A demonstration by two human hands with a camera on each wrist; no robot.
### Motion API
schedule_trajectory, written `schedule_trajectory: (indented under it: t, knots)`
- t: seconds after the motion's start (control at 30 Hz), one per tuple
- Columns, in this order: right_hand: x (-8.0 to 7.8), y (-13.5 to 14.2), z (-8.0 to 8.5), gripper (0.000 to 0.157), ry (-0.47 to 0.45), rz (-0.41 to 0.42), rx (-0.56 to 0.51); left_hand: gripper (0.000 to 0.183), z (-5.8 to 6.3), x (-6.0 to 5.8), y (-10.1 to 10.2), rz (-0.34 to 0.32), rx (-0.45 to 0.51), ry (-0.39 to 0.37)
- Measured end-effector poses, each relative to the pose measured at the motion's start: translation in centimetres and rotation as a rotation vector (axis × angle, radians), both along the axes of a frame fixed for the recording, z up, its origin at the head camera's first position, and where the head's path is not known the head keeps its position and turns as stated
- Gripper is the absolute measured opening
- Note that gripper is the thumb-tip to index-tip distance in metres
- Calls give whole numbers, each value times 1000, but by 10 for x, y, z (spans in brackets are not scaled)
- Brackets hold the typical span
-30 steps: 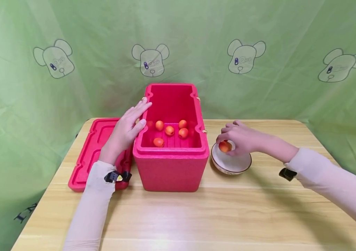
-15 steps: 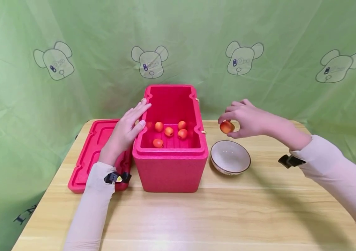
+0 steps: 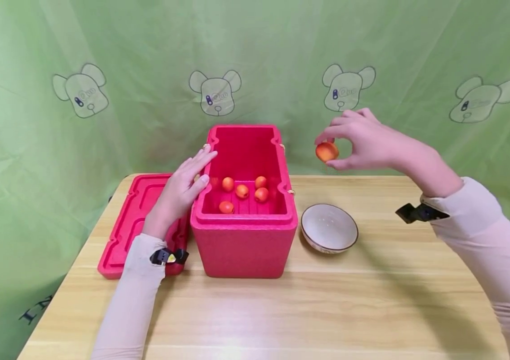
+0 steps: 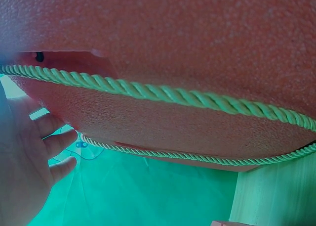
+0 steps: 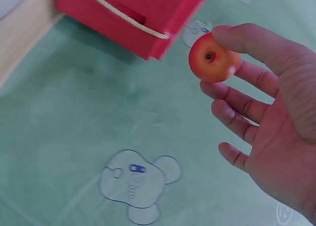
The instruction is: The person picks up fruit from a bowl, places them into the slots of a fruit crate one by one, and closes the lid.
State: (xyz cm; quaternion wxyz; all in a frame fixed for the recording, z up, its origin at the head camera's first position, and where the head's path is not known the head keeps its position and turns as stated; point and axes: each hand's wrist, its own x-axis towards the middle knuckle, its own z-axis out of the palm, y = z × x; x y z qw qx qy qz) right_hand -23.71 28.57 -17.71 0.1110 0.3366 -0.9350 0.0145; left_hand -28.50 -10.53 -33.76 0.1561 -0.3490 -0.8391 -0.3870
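Observation:
My right hand (image 3: 367, 142) pinches a small orange-red apple (image 3: 327, 151) between thumb and fingers, raised behind and above the white bowl (image 3: 329, 226). In the right wrist view the apple (image 5: 210, 58) shows a dimple with a dark centre, and the lower fingers spread away from it. The bowl has a brown rim and nothing inside. My left hand (image 3: 180, 187) rests with extended fingers on the left rim of the red box (image 3: 243, 250). Several similar apples (image 3: 242, 191) lie on the box's floor. In the left wrist view, rope (image 4: 163, 93) runs along the box's side.
A red lid (image 3: 122, 230) lies on the wooden table (image 3: 255, 315) left of the box, partly under my left arm. Behind the table hangs a green curtain (image 3: 273, 50) printed with bear heads. The box walls stand taller than the bowl.
My right hand has lifted the apple out of the bowl and carried it up and back. The bowl now shows bare inside. My left hand stays on the box rim.

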Motion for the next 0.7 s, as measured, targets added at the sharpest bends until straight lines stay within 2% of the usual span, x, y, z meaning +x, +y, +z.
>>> schedule_trajectory:
  t: [0.37,0.7]
  knots:
    - [-10,-31,35,35,49,48,-47,60,-3,-1,0,2,-2,-1]
    - [-28,-76,45,33,74,120,-11,61,-2,-3,0,0,-4,-7]
